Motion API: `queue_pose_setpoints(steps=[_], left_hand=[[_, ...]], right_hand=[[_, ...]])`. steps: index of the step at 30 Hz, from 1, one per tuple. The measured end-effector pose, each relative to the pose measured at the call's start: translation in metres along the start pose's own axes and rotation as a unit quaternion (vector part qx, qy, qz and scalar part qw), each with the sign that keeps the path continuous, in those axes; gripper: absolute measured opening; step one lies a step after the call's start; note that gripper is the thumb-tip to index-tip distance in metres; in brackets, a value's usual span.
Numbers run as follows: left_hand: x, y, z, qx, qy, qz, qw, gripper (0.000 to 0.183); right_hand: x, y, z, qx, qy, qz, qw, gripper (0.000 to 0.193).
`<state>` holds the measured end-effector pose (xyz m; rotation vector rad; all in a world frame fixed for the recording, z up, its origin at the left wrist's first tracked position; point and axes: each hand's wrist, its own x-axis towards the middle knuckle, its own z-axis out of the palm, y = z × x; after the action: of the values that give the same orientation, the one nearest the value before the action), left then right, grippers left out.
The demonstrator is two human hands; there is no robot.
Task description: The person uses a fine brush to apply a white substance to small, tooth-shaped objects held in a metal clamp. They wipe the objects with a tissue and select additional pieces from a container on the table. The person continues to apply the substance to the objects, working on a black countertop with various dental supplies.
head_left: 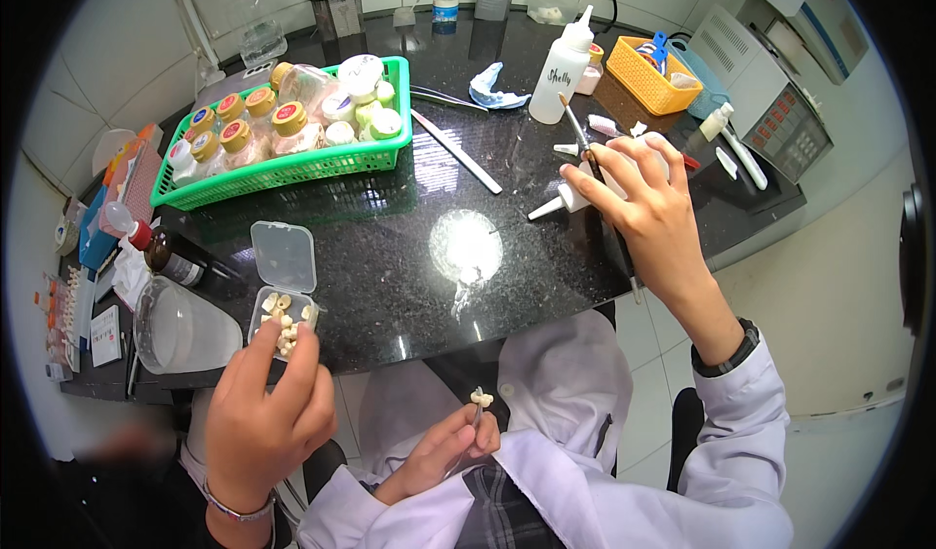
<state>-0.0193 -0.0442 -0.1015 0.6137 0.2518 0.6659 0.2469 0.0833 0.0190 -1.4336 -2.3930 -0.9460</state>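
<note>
My left hand is closed in front of my lap. It grips a thin metal tool, mostly hidden by the fingers, with small cream tooth-shaped pieces at its tip. Over the right of the counter, my right hand has a dark-handled fine brush between its fingers, bristles up. Under that same hand lies a white nozzle bottle, its tip pointing left; the palm hides most of its body. Another person's hand, wearing a bracelet, reaches into a small clear box of cream tooth pieces.
A green basket of gold-lidded jars stands back left. A white squeeze bottle stands beyond my right hand, near a yellow basket. A metal spatula lies mid-counter. A clear cup and brown bottle are at left.
</note>
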Motion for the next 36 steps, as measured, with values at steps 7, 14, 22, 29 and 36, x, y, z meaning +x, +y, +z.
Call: queue_pose_setpoints(steps=[7,14,22,29,36], left_hand=[[0.0008,0.001,0.0009,-0.003,0.002,-0.007,1.0,0.03],[0.0002,0.0017,-0.0012,-0.011,0.005,-0.005,1.0,0.03],[0.0,0.003,-0.0014,-0.009,0.005,-0.007,1.0,0.029],[0.0009,0.0034,-0.0019,-0.015,0.002,-0.007,1.0,0.029],[0.0018,0.0029,-0.0026,-0.016,0.003,-0.012,1.0,0.028]], right_hand=[[-0.0015,0.0017,0.0013,-0.007,-0.001,-0.001,1.0,0.032],[0.001,0.0001,0.0007,0.0,0.002,-0.004,1.0,0.031],[0.0021,0.0,0.0012,0.026,0.007,0.003,1.0,0.03],[0.0,0.0001,-0.0005,0.041,0.005,0.011,0.999,0.03],[0.0002,0.0002,0.0007,0.042,-0.004,0.011,0.999,0.03]])
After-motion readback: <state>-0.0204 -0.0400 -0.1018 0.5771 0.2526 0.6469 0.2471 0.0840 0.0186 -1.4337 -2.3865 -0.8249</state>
